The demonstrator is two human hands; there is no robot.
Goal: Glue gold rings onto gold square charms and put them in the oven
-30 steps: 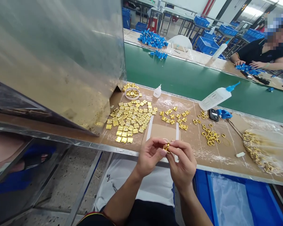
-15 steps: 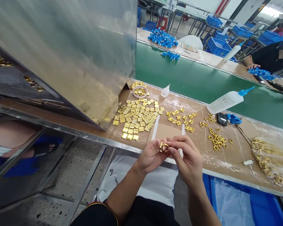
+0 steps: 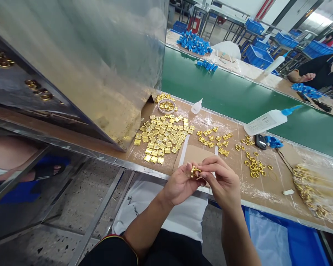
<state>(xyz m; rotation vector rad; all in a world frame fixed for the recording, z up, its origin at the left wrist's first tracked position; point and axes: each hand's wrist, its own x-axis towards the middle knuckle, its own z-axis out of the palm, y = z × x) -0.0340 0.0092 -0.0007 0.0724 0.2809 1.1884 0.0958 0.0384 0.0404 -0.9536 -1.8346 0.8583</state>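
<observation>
Between both hands, over the table's front edge, is a small gold ring with a flat gold piece at its left side. My left hand grips the flat side between thumb and fingers, its palm turned up. Thumb and fingertips of my right hand pinch the ring's right side. Fingers partly cover the join, so I cannot tell whether the two are fixed together. Just beyond lies a cardboard sheet with white tape strips. Left of it are many square gold plates; to the right are loose gold rings.
A tall metal panel blocks the left. Behind the gold pieces stand a small white bottle and a large glue bottle. A bag of gold rings lies right. Across the green belt sits another person.
My hands stay together on the gold ring, with the ring slightly turned and the fingers shifted a little. The view has moved slightly. Across the belt, the other person's hand has lifted.
</observation>
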